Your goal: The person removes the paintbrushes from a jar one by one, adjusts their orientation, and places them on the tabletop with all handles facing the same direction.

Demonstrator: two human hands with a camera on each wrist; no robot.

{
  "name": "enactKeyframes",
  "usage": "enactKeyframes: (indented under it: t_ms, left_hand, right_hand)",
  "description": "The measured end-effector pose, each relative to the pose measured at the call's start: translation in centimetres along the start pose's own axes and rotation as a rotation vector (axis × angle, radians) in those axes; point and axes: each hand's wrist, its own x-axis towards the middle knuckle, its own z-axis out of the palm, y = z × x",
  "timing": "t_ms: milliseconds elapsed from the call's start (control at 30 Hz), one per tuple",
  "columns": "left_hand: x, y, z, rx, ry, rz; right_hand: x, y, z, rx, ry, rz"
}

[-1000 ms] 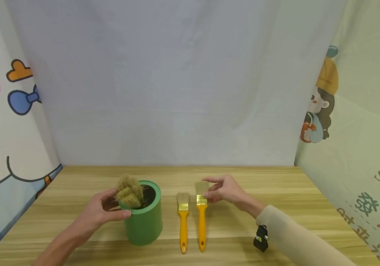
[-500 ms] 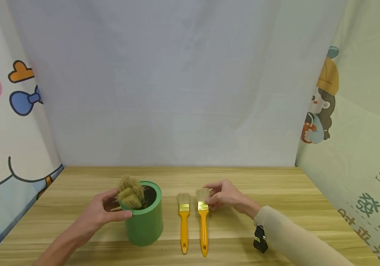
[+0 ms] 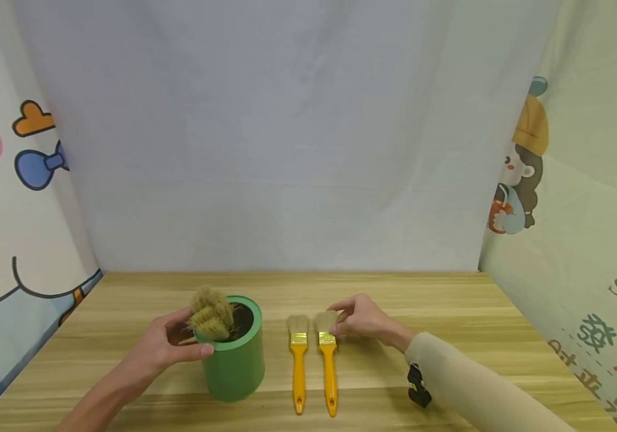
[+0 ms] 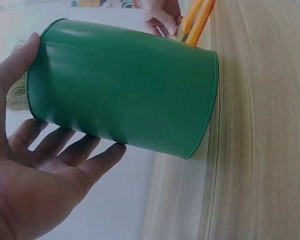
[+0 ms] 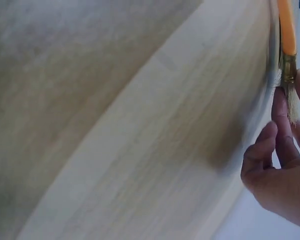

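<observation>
My left hand [image 3: 163, 343] holds a green can [image 3: 235, 371] near its top, thumb at the rim and fingers round the side. Bushy tan bristles [image 3: 211, 315] stick out over the can's left rim; whatever lies deeper inside is hidden. In the left wrist view the fingertips [image 4: 112, 152] press along the can's wall [image 4: 125, 90]. To the right, two yellow-handled paintbrushes lie side by side, bristles pointing away from me. My right hand [image 3: 363, 318] pinches the right paintbrush [image 3: 330, 378] by its bristles, while the left paintbrush [image 3: 298, 375] lies untouched.
A wooden table [image 3: 448, 300] carries everything, with a pale cloth [image 3: 286, 150] hanging behind it. Printed cloths with cartoon figures stand at the left and right. A black strap device [image 3: 418, 387] hangs under my right sleeve [image 3: 470, 372].
The right paintbrush has slid toward me, and then its bristle end a little left, moving with my right hand. My left hand and the can have stayed in place.
</observation>
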Motion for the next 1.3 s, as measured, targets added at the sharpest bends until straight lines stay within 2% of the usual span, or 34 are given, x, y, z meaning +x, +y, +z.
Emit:
enactKeyframes:
  t_ms: [133,400,700,933,1133,1300]
  left_hand:
    - [-0.06,-0.03,0.04,0.001,0.006,0.001]
    - [-0.08,0.02,0.02,-0.003,0.012,-0.002]
    - [-0.12,0.11,0.01,0.002,0.007,-0.011]
    - [-0.01,0.02,0.02,0.001,0.004,0.008]
    - [-0.09,0.11,-0.07,0.001,0.003,-0.012]
    - [-0.09,0.07,0.01,0.004,0.004,0.001]
  right_hand:
    - [0.13,0.12,0.05,-0.048,0.022,-0.003]
    - [0.33,0.44,0.02,-0.090,0.008,-0.012]
    - [0.33,0.56,-0.06,-0.100,0.000,-0.024]
    - [0.35,0.46,-0.19,-0.121,-0.006,-0.031]
    - [0.36,0.23,-0.24,-0.136,-0.013,-0.036]
    - [0.41,0.41,-0.25,-0.143,-0.013,-0.041]
